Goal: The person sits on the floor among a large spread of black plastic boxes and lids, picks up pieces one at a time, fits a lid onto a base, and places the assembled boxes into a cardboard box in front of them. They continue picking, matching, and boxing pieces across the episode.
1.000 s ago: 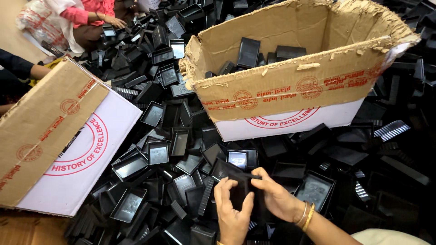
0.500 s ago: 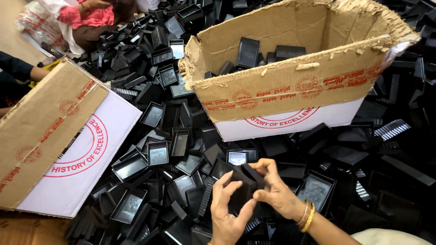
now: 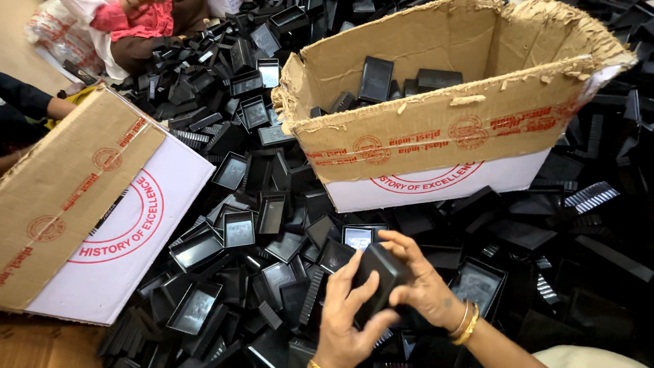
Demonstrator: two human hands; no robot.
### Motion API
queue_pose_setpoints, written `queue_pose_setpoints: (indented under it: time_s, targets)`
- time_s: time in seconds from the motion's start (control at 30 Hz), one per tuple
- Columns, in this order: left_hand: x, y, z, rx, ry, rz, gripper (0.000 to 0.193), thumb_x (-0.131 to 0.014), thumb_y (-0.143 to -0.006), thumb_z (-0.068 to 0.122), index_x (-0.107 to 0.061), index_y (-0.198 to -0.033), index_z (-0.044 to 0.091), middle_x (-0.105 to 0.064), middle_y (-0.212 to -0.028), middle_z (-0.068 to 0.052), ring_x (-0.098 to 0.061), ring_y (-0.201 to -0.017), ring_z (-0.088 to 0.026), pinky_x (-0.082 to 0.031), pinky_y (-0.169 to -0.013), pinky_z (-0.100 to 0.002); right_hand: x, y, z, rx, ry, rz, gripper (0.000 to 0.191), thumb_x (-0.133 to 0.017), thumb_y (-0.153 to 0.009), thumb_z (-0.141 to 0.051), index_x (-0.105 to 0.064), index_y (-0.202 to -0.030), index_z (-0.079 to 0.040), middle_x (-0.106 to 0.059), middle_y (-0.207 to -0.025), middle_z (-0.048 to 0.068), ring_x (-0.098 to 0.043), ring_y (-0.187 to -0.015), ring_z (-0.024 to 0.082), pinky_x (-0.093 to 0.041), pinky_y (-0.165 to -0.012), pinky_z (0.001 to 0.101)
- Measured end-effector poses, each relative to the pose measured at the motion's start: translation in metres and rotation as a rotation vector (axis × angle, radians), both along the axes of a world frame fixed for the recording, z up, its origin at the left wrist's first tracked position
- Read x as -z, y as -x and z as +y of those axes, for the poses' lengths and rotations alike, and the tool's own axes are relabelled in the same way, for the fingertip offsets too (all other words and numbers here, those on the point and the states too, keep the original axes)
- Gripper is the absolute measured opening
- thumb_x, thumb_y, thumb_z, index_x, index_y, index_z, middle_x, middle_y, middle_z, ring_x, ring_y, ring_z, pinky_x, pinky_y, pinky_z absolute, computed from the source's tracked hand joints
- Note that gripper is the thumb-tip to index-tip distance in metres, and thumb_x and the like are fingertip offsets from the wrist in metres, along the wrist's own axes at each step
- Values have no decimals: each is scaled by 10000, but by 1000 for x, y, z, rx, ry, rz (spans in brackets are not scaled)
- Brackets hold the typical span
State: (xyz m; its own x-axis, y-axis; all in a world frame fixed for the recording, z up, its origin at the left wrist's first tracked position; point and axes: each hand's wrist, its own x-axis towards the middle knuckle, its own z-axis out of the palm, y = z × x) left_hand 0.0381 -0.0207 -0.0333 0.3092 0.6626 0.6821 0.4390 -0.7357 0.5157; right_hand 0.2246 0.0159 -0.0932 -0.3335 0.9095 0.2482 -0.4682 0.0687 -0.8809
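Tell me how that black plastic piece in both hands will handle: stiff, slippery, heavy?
The black plastic piece probably stays stiff: it keeps its boxy shape between the left hand and right hand. Its glossy faces suggest some slip. Thin open shells in the pile hint it is light.

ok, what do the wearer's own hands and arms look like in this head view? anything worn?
Both hands are bare, no gloves. The left hand has a thin sliver of gold-coloured band at the wrist, almost cut off by the frame edge. The right hand wears two gold-coloured bangles on the wrist. The right forearm is bare; a pale cream fabric edge shows at the bottom right corner. No rings that I can tell.
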Motion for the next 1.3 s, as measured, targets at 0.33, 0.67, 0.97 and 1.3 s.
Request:
queue_pose_setpoints:
  time_s: [0.33,0.67,0.97,1.3]
  targets:
    - [9,-4,11,-138,241,-50,590,-812,-870,238,-546,-1322,-31,-736,-1143,-214,-758,-1019,-364,-606,-857,-400,-8,-34,22,-10,163,-159,521,-653,-925,-89,-488,-1418,-84,-646,-1322,60,-634,-1202,160,-508,-1052,352]
    - [9,-1,17,-264,446,50,483,-844,-821,289,-629,-1174,39,-754,-961,-172,-763,-887,-339,-596,-764,-373,-3,-12,9,98,130,-240,673,-658,-878,1,-398,-1478,-159,-616,-1199,35,-618,-1102,152,-546,-971,350]
    - [12,4,22,13,1060,-277,526,-859,-819,221,-605,-1204,-31,-700,-1022,-152,-680,-883,-170,-578,-791,-306,-18,-16,12,-27,332,-73,791,-784,-799,-76,-433,-1503,-159,-616,-1257,68,-607,-1146,177,-508,-988,361]
    - [3,7,9,-43,648,-328,588,-800,-806,173,-606,-1352,76,-706,-1197,-113,-684,-1050,-196,-553,-895,-324,-25,-29,17,-94,232,65,883,-759,-769,43,-374,-1545,-132,-569,-1419,79,-584,-1247,197,-472,-1070,381]
